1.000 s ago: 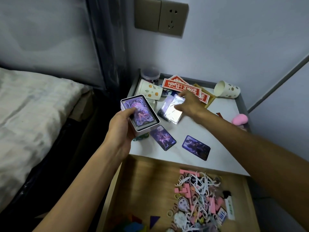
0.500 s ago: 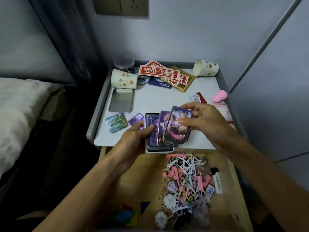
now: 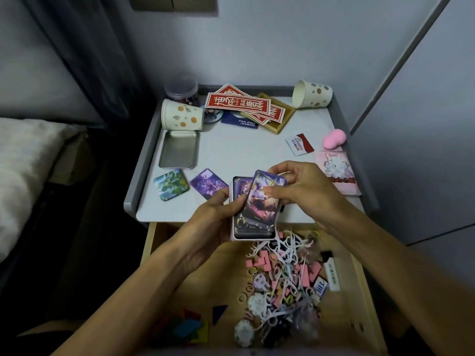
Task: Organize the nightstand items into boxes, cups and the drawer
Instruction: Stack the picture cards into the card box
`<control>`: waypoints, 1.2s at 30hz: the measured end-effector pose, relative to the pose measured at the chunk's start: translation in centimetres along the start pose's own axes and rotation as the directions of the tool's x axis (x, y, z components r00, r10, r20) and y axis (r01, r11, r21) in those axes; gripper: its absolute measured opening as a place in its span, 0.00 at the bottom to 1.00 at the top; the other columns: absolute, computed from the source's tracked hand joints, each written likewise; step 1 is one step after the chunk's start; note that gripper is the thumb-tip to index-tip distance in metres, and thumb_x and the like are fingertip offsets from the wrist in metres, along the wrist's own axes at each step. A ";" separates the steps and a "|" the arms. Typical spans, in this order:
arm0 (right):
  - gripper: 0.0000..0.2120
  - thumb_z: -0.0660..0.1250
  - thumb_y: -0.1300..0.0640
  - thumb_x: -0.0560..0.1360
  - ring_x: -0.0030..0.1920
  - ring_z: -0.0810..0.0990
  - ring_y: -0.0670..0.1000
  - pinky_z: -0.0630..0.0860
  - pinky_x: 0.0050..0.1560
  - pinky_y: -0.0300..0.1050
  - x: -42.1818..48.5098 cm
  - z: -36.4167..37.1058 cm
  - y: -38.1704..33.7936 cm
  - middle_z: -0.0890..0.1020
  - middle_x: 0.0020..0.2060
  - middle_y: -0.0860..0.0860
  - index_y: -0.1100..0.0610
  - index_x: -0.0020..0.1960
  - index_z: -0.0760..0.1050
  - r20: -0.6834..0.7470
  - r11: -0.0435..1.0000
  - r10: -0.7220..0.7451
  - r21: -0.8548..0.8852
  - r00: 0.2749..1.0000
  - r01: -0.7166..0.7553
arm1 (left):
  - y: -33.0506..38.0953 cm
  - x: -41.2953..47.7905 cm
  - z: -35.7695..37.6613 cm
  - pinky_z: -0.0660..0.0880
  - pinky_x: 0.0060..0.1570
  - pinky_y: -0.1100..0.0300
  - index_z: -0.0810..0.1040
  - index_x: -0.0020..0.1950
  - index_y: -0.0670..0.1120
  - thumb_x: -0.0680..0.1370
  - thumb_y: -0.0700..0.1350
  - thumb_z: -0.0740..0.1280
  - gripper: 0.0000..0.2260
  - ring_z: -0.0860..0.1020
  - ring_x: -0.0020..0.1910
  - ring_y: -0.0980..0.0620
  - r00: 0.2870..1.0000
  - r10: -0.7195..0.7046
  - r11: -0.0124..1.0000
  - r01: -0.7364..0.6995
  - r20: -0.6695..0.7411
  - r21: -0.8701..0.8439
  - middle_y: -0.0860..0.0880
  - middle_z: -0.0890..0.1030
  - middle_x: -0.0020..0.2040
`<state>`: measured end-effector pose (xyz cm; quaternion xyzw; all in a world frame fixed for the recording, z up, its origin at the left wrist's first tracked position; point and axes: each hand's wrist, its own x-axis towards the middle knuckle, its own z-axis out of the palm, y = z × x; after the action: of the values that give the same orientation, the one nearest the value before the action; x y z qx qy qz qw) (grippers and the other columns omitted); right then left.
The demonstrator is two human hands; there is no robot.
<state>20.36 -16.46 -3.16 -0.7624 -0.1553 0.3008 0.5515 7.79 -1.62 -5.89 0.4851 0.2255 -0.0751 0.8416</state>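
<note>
Left hand (image 3: 218, 214) grips a small tin (image 3: 253, 236) of purple cards over the table's (image 3: 244, 150) front edge; right hand (image 3: 303, 191) pinches the top card (image 3: 257, 209), laid skewed on the stack. Pushed in crooked, the card could catch the rim and bend, or slip into the open drawer (image 3: 205, 265) below. The tin's long axis runs away from the person; the card tilts slightly rightward.

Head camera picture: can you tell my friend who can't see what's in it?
A person's left hand holds a small box, and the right hand pinches purple cards over it, above a cluttered nightstand and its open drawer.
</note>
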 end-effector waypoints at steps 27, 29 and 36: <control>0.19 0.74 0.54 0.73 0.49 0.73 0.40 0.73 0.42 0.28 -0.8 2.3 0.8 0.71 0.52 0.44 0.50 0.63 0.77 0.050 0.750 -0.371 -0.574 0.927 0.330 | 0.0 -0.4 -0.3 0.82 0.50 0.46 0.71 0.70 0.39 0.78 0.40 0.66 0.20 0.83 0.54 0.40 0.999 -0.028 0.993 0.031 0.030 -0.116 0.36 0.81 0.60; 0.19 0.73 0.53 0.74 0.52 0.71 0.40 0.73 0.43 0.28 -0.8 2.4 1.0 0.71 0.53 0.44 0.51 0.64 0.77 0.065 0.747 -0.360 -0.577 0.931 0.330 | 0.0 -0.3 -0.3 0.82 0.49 0.47 0.71 0.70 0.39 0.78 0.39 0.66 0.20 0.83 0.53 0.40 0.999 -0.033 0.992 0.035 0.018 -0.119 0.35 0.81 0.60; 0.29 0.74 0.48 0.73 0.60 0.66 0.41 0.67 0.56 0.29 -0.7 2.5 1.2 0.67 0.57 0.42 0.51 0.71 0.71 0.143 0.719 -0.335 -0.600 0.931 0.351 | 0.1 -0.1 -0.5 0.82 0.48 0.47 0.72 0.68 0.37 0.80 0.38 0.64 0.17 0.83 0.51 0.40 0.999 -0.034 0.990 0.036 0.018 -0.138 0.34 0.80 0.60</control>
<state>18.13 -15.43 -4.62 -0.8542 -0.3897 0.1354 0.3165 7.53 -1.13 -5.97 0.4211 0.2319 -0.0778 0.8734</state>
